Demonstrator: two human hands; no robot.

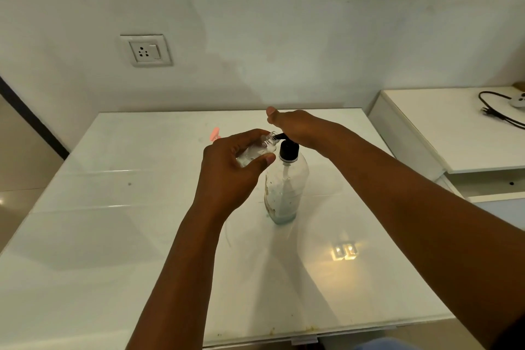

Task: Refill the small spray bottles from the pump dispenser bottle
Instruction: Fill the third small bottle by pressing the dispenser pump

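A glossy white glass-topped table fills the view, its smooth surface catching a warm ceiling-light reflection at about five o'clock. Near its centre stands the pump dispenser bottle, a tall clear plastic cylinder with rounded shoulders, a black collar and pump head, a white dip tube inside, and a little pale liquid pooled at its base (brownish specks cling to its inner wall). Just beside its top, at ten o'clock from the pump, a small spray bottle of clear plastic is held tilted, its open threaded neck touching the thin black nozzle.

Beyond, at eleven o'clock, a small pink object lies on the table, partly hidden behind the left hand. A white wall socket sits on the plain wall; at two o'clock a second white surface carries a black cable.

The left hand curls its fingers and thumb around the small bottle. The right hand rests palm-down on the pump head, fingers extended and hiding most of it
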